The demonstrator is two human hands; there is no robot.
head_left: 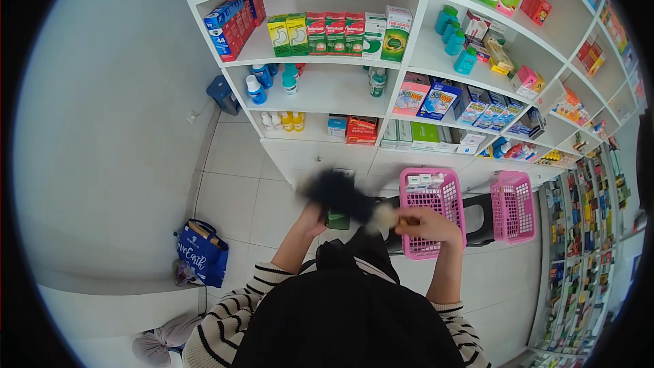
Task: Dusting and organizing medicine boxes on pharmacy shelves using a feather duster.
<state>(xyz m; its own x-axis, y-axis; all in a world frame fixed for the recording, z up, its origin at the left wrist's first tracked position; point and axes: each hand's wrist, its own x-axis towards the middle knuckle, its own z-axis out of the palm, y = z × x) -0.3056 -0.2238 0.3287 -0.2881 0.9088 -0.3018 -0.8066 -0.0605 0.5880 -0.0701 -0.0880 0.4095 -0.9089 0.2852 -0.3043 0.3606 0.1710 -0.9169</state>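
My right hand (428,223) is closed around the handle of a duster (337,189), which has a dark head and a pale collar. Motion smears the duster's head. My left hand (312,219) grips a green box (338,221) at its side. The duster lies across the middle of this box, so only its lower part and a bit of its top edge show. The left fingers are partly hidden behind the box and the duster.
White shelves (313,61) with medicine boxes and bottles rise ahead. A pink basket (436,249) holding small white boxes sits by my right hand, with another pink basket (514,208) further right. A blue bag (204,259) stands on the floor at left.
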